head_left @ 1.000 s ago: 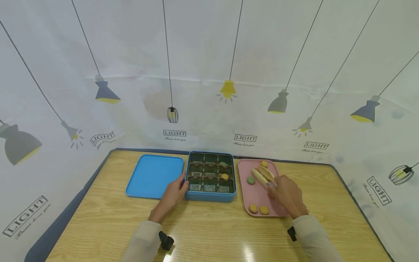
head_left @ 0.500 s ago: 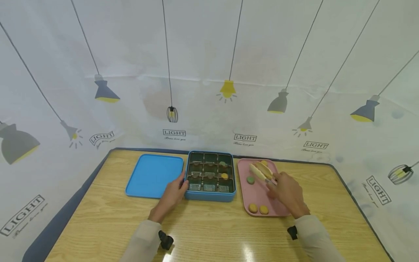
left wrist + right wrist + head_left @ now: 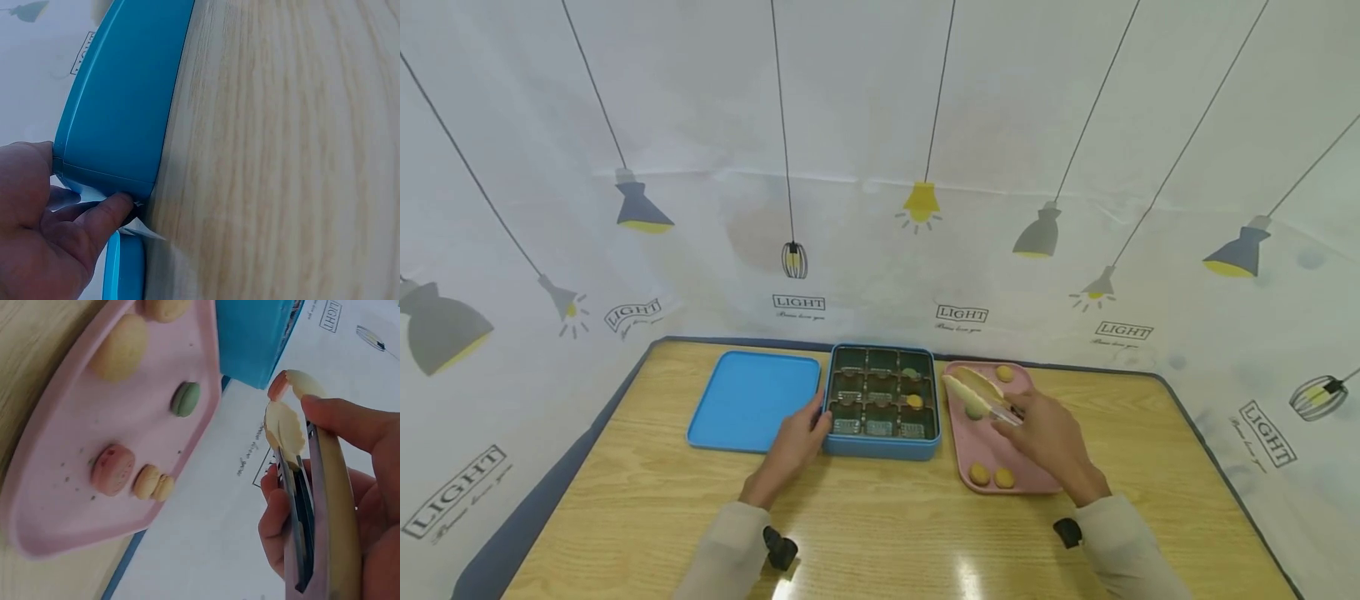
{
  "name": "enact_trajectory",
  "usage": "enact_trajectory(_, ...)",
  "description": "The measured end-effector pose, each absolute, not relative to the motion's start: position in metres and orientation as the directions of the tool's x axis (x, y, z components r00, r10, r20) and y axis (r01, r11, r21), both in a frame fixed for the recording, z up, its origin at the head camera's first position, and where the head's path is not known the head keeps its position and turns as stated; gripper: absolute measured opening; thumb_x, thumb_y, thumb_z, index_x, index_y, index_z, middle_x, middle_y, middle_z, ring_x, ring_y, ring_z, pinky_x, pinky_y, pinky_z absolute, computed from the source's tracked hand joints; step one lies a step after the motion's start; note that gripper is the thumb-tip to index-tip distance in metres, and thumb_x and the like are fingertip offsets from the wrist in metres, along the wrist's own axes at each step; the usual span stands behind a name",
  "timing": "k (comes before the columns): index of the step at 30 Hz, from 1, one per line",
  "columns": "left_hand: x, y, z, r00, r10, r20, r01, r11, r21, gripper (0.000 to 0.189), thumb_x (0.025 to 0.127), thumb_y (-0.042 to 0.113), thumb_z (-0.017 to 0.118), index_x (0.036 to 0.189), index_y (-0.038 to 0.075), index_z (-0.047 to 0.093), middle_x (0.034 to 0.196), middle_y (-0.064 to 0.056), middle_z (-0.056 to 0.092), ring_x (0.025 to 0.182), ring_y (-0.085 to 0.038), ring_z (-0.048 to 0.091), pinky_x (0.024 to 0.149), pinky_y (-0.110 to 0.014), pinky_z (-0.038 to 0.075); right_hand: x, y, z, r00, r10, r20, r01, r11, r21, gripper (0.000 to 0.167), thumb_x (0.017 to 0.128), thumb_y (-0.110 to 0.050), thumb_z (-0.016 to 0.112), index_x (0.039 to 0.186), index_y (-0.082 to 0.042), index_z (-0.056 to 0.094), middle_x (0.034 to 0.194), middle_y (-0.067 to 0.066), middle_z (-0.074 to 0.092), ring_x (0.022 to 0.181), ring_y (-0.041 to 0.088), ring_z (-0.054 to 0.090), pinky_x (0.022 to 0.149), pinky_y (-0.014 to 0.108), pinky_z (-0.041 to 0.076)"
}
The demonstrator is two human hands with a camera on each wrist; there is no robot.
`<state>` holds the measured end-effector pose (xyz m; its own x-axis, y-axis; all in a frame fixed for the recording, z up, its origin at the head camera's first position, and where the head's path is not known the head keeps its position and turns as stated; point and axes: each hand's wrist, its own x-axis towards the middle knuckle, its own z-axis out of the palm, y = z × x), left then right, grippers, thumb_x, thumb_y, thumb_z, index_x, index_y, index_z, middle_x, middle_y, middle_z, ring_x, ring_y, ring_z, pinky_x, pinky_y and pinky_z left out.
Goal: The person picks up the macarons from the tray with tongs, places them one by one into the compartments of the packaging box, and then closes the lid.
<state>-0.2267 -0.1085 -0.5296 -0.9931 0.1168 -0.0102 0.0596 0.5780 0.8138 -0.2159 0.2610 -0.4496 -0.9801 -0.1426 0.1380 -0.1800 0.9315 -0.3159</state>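
My left hand (image 3: 807,427) grips the near left corner of an open blue box (image 3: 882,450) with dark compartments; my thumb (image 3: 105,214) presses its side wall (image 3: 122,106). A green macaron (image 3: 910,374) and an orange one (image 3: 914,402) lie in its right column. My right hand (image 3: 1036,427) holds cream tongs (image 3: 977,390) above the pink tray (image 3: 992,446), with the tips near the box. In the right wrist view the tongs (image 3: 325,487) pinch a pinkish macaron (image 3: 278,385).
The blue lid (image 3: 752,400) lies flat to the left of the box. Several macarons stay on the tray: a yellow one (image 3: 1004,373) at the back, two (image 3: 991,477) at the front, a green one (image 3: 185,399). A printed white backdrop surrounds the wooden table (image 3: 880,533).
My right hand has lifted the tongs off the tray and swung their tips left toward the box. The left hand and the box have stayed put.
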Motion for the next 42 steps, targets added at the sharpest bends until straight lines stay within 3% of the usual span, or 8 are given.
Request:
enact_trajectory(3, -0.227, -0.108, -0.530, -0.993, 0.121, -0.012, 0.060, 0.574, 0.817, 0.057, 0.106, 0.029, 0.044, 0.156, 0.006, 0.030, 0.059, 0.000, 0.046, 0.052, -0.014, 0.041, 0.057, -0.031, 0.040, -0.214, 0.256, -0.446, -0.970, -0.192, 0.151, -0.231, 0.921, -0.314, 0.051, 0.082, -0.029, 0.081, 0.126, -0.005, 0.069, 0.079, 0.001, 0.062, 0.062, 0.015, 0.047, 0.053, 0.031, 0.036)
enact_trajectory(10, -0.227, -0.108, -0.529, -0.994, 0.112, -0.012, 0.054, 0.565, 0.823, 0.056, 0.106, 0.028, 0.043, 0.156, 0.007, 0.031, 0.060, -0.001, 0.047, 0.053, -0.014, 0.042, 0.058, -0.031, 0.041, -0.207, 0.247, -0.440, -0.924, -0.341, 0.175, -0.379, 0.882, -0.280, 0.048, 0.081, -0.027, 0.082, 0.123, -0.005, 0.071, 0.109, 0.008, 0.071, 0.084, 0.018, 0.065, 0.069, 0.039, 0.053)
enact_trajectory(20, -0.228, -0.108, -0.529, -0.994, 0.111, -0.007, 0.059, 0.584, 0.809, 0.058, 0.105, 0.029, 0.044, 0.156, 0.007, 0.030, 0.066, -0.002, 0.049, 0.057, -0.014, 0.045, 0.066, -0.032, 0.044, -0.203, 0.243, -0.436, -0.908, -0.385, 0.162, -0.415, 0.877, -0.241, 0.050, 0.080, -0.030, 0.083, 0.123, -0.008, 0.072, 0.106, 0.004, 0.071, 0.082, 0.015, 0.064, 0.067, 0.037, 0.052)
enact_trajectory(24, -0.229, -0.108, -0.529, -0.994, 0.112, -0.008, 0.059, 0.581, 0.812, 0.057, 0.105, 0.028, 0.044, 0.156, 0.006, 0.030, 0.062, -0.002, 0.046, 0.055, -0.015, 0.042, 0.061, -0.032, 0.041, -0.204, 0.244, -0.435, -0.917, -0.365, 0.162, -0.395, 0.888, -0.236, 0.051, 0.080, -0.032, 0.083, 0.123, -0.007, 0.071, 0.109, 0.006, 0.071, 0.080, 0.015, 0.064, 0.065, 0.036, 0.051)
enact_trajectory(31, -0.228, -0.108, -0.530, -0.994, 0.112, -0.019, 0.050, 0.581, 0.813, 0.057, 0.106, 0.028, 0.044, 0.157, 0.006, 0.029, 0.060, -0.001, 0.044, 0.052, -0.014, 0.042, 0.055, -0.031, 0.040, -0.208, 0.253, -0.441, -0.944, -0.288, 0.161, -0.320, 0.920, -0.226, 0.052, 0.083, -0.032, 0.080, 0.125, -0.003, 0.069, 0.119, 0.014, 0.069, 0.093, 0.029, 0.069, 0.070, 0.046, 0.054)
enact_trajectory(37, -0.227, -0.108, -0.529, -0.993, 0.115, -0.014, 0.056, 0.584, 0.810, 0.057, 0.106, 0.028, 0.043, 0.156, 0.007, 0.029, 0.062, -0.002, 0.046, 0.055, -0.015, 0.041, 0.061, -0.032, 0.040, -0.217, 0.266, -0.450, -0.972, -0.184, 0.148, -0.217, 0.942, -0.255, 0.051, 0.084, -0.034, 0.078, 0.125, -0.005, 0.069, 0.112, 0.013, 0.070, 0.079, 0.022, 0.064, 0.058, 0.039, 0.048)
enact_trajectory(42, -0.227, -0.108, -0.529, -0.993, 0.118, -0.015, 0.057, 0.579, 0.813, 0.056, 0.106, 0.027, 0.043, 0.156, 0.006, 0.029, 0.060, -0.001, 0.044, 0.054, -0.015, 0.040, 0.059, -0.031, 0.039, -0.224, 0.277, -0.456, -0.990, -0.069, 0.120, -0.102, 0.951, -0.291, 0.055, 0.086, -0.032, 0.076, 0.129, -0.001, 0.065, 0.118, 0.021, 0.066, 0.076, 0.024, 0.062, 0.055, 0.036, 0.046)
